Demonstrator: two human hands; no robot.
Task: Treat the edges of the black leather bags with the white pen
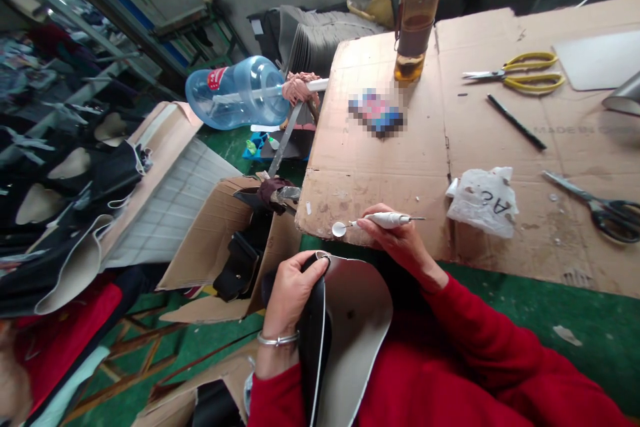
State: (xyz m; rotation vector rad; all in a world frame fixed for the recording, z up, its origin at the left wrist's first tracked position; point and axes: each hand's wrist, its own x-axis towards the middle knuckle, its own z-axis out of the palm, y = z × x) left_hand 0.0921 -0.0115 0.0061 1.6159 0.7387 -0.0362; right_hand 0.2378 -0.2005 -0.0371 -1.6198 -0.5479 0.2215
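Note:
My left hand (pixel 293 290) is closed on the upper edge of a curved leather piece (pixel 356 307), black outside with a beige lining and a white rim line. Pinched in the fingers of my right hand (pixel 400 243) is a slim white-handled tool (pixel 387 219) with thin metal at both ends. One end of this tool points left to a small round white cap (pixel 339 229) at the table's near corner; whether it touches the contents I cannot tell. The leather piece hangs in front of my red sleeves, below the table edge.
On the cardboard-covered table (pixel 380 177) lie a crumpled plastic bag (pixel 484 203), black scissors (pixel 613 213), yellow-handled snips (pixel 530 72), a dark pen (pixel 516 122) and a blurred-out item (pixel 377 112). A drink bottle (pixel 420 13) stands behind. Leftward are a blue water jug (pixel 240 93) and an open carton (pixel 210 247).

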